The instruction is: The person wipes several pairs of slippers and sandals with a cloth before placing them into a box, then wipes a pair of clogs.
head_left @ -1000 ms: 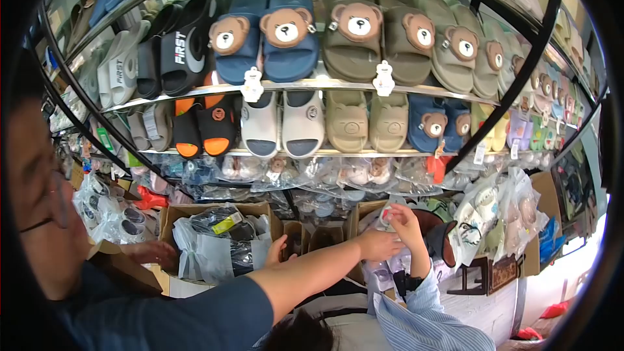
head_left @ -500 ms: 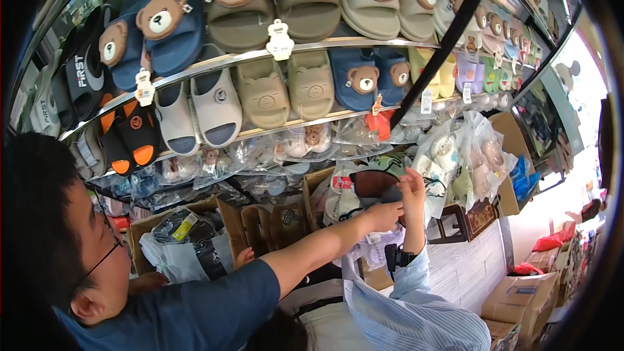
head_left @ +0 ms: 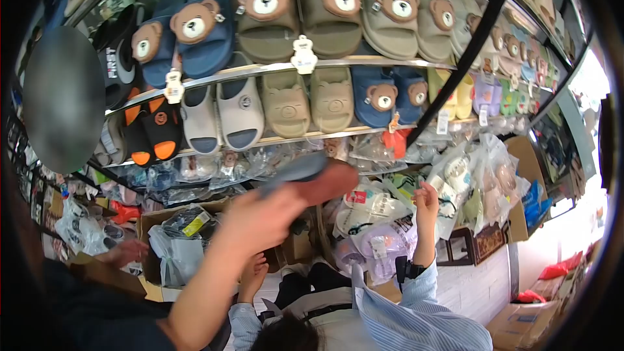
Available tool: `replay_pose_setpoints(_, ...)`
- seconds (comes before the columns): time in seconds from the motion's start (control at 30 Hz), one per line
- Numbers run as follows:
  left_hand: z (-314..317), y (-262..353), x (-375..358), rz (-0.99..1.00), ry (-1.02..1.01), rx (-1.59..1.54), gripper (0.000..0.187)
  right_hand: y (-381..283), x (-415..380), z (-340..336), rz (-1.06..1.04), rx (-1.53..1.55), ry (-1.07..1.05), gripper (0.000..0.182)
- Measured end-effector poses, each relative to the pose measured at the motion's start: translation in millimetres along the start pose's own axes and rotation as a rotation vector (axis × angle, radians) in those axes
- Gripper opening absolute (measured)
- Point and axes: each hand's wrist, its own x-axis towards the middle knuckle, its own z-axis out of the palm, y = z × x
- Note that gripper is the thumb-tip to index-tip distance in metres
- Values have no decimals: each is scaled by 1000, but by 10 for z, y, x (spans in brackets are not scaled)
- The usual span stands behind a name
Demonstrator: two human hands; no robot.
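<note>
Right hand, fingers spread beside bagged slippers, left hand, fingers loosely bent near co-worker's forearm

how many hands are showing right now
4: the wearer's right hand, raised beside bagged footwear, and left hand, lower, near centre; a co-worker's hand, gripping a blurred item; and another hand at far left. More could be hidden.

Slippers on lower shelf, more slippers on upper shelf. Bags under lower shelf. Left box, right box lower down. Bagged slippers in right box.
</note>
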Motion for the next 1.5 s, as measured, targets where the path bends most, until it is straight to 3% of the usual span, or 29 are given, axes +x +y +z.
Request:
replay_pose_setpoints(0.03, -46, -777, -647, -246, 206, -195, 35, -4, 21, 73, 8, 4, -34, 32)
replay_pose_setpoints(0.13, -150, -383, -762, -237, 252, -199, 40, -55, 48, 277, 28, 29, -120, 29)
replay_pose_setpoints(0.43, -445, -259, -1044, -202, 410, -251, 43, 306, 143, 1039, 21, 97, -402, 31)
replay_pose_setpoints(0.67, -642, -140, -1411, -122, 559, -383, 46, 36, 22, 2038, 34, 155, -640, 29)
replay_pose_setpoints(0.77, -674, -117, -1553, -233, 556, -400, 45, -45, -107, 2371, 43, 178, -735, 29)
replay_pose_setpoints(0.93, -647, -305, -1697, -179, 647, -371, 44, 0, -288, 2713, 0, 195, -864, 31)
replay_pose_setpoints(1.1, -833, 113, -1815, -340, 638, -315, 44, 24, -365, 2936, 4, 178, -900, 29)
replay_pose_setpoints(1.2, -1456, 1176, -1533, -193, 742, -1864, 48, -64, -451, 2984, 77, 182, -912, 29)
replay_pose_setpoints(1.23, -1641, 1489, -1349, -201, 737, -1873, 48, -87, -474, 3030, 87, 166, -909, 29)
replay_pose_setpoints(1.3, -2019, 2113, -866, 697, 280, -2828, 34, -98, -520, 3080, 98, 145, -897, 30)
replay_pose_setpoints(1.33, -2120, 2360, -763, 1275, -94, -3152, 30, -97, -538, 3098, 69, 171, -920, 30)
replay_pose_setpoints(1.43, -2233, 2922, -976, 1131, -269, -3242, 27, -86, -559, 3099, 34, 194, -947, 31)
replay_pose_setpoints(1.5, -2178, 2721, -851, 1163, -274, -3355, 38, -119, -571, 3088, 59, 192, -937, 33)
